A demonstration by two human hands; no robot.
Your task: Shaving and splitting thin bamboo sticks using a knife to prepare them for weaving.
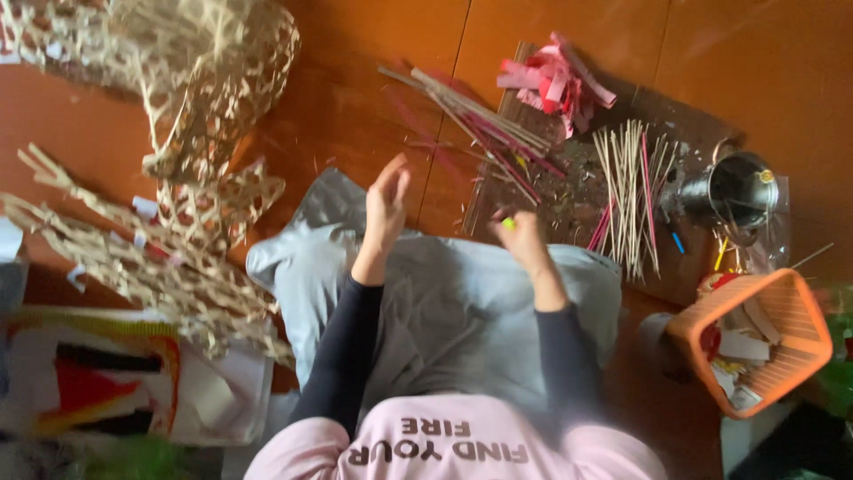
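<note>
— Orange basket (782,302) at four o'clock: what's in it?

— White and red paper scraps, tipped on its side. Just above it, at two o'clock, a metal tin (737,188) lies over too; its inside is too dark to tell.

— And the hands?

— The left hand (386,206) is open, fingers straight, holding nothing, raised over the grey cloth (444,302). The right hand (520,236) is curled on a small yellow-green bit (508,224), near the centre.

— Around them?

— Pale sticks (629,191) at two o'clock, pink strips (555,84) at one, woven bamboo frames (191,116) from nine to eleven.
</note>
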